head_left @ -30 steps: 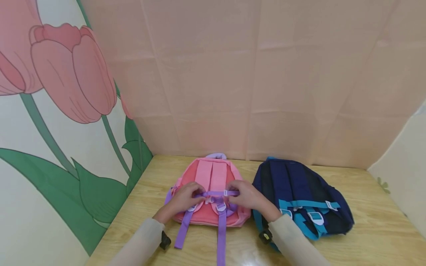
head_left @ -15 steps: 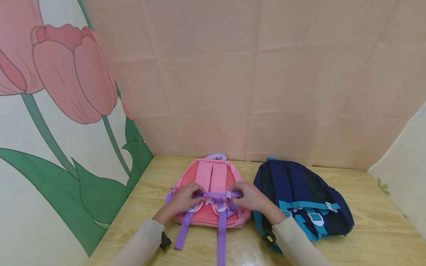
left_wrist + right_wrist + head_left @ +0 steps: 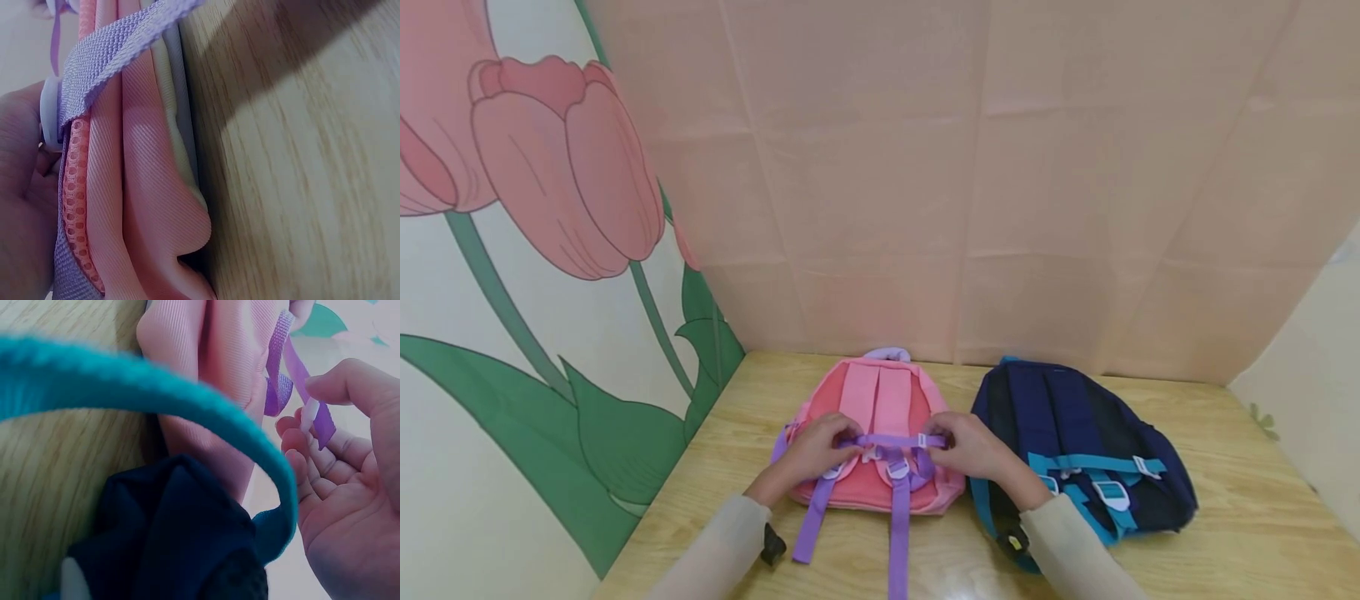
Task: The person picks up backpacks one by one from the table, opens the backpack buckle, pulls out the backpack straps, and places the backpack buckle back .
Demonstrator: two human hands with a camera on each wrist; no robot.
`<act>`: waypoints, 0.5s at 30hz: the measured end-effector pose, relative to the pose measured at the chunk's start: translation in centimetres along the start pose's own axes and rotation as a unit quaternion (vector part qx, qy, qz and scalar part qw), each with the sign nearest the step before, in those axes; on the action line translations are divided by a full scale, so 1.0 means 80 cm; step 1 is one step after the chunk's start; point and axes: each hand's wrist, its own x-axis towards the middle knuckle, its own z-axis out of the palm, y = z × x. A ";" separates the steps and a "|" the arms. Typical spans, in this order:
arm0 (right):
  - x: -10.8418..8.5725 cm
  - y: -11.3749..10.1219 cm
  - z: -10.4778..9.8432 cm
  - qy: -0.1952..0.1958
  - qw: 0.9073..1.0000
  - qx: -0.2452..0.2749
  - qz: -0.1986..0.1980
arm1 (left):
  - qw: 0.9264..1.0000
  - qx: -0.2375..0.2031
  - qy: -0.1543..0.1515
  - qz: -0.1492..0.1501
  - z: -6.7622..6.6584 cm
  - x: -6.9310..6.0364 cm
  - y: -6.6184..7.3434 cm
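Observation:
A pink backpack (image 3: 893, 392) lies on the table with its back panel and purple straps facing up. Across it stretches a narrow purple chest strap (image 3: 887, 439). Its left part is pinched by my left hand (image 3: 812, 450), whose fingertips are partly hidden in the head view. My right hand (image 3: 973, 450) pinches the strap near its right end, by a small white plastic slider (image 3: 309, 414). In the right wrist view a short strap tail sticks out past the thumb and fingers. A white buckle (image 3: 50, 112) with purple webbing (image 3: 115, 53) shows beside my left hand.
Right of the pink bag lies a navy backpack (image 3: 1052, 400) with teal straps, partly under my right forearm. Its teal strap (image 3: 187, 394) crosses close to the right wrist camera. Two purple strap tails (image 3: 899, 533) hang toward the table's front. A papered wall stands behind.
My right hand has shifted slightly to the right, and the white slider has moved the same way. The left hand and both backpacks stay in place.

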 end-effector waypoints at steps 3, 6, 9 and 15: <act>-0.001 0.001 -0.001 0.002 1.000 0.001 0.006 | 1.000 -0.002 0.002 0.005 0.000 0.000 0.000; -0.003 0.001 -0.001 0.006 1.000 -0.002 0.008 | 1.000 -0.002 0.003 0.005 0.000 0.000 0.000; -0.004 0.002 -0.003 0.010 1.000 -0.006 0.004 | 1.000 0.000 0.002 0.003 0.000 0.000 0.000; -0.008 0.006 -0.005 0.013 1.000 -0.004 0.001 | 1.000 -0.004 -0.001 -0.001 0.000 0.000 0.001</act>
